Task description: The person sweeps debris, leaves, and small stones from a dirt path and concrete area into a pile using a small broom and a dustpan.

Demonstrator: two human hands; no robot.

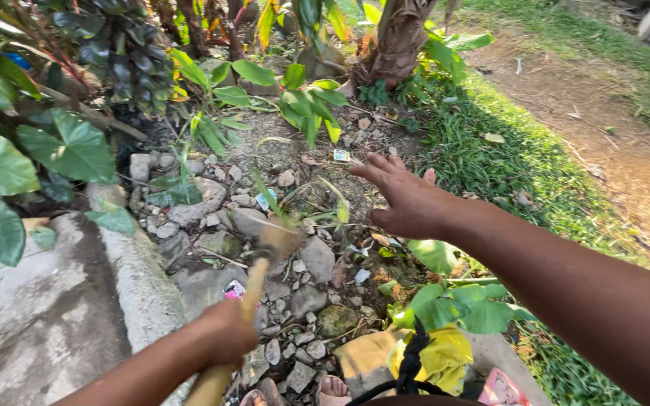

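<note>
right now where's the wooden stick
In the head view it is low and left of centre: the left hand grips the wooden stick, whose blurred tip points up over the grey stones, beside the concrete curb.

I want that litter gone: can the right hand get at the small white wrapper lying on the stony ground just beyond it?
Probably yes. The right hand is open, fingers spread, just short of the small white wrapper. Only bare stony ground lies between; nothing covers the wrapper. The left hand grips a wooden handle.

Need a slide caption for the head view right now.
Left hand grips a wooden handle over stony ground; right hand spread open.
</note>
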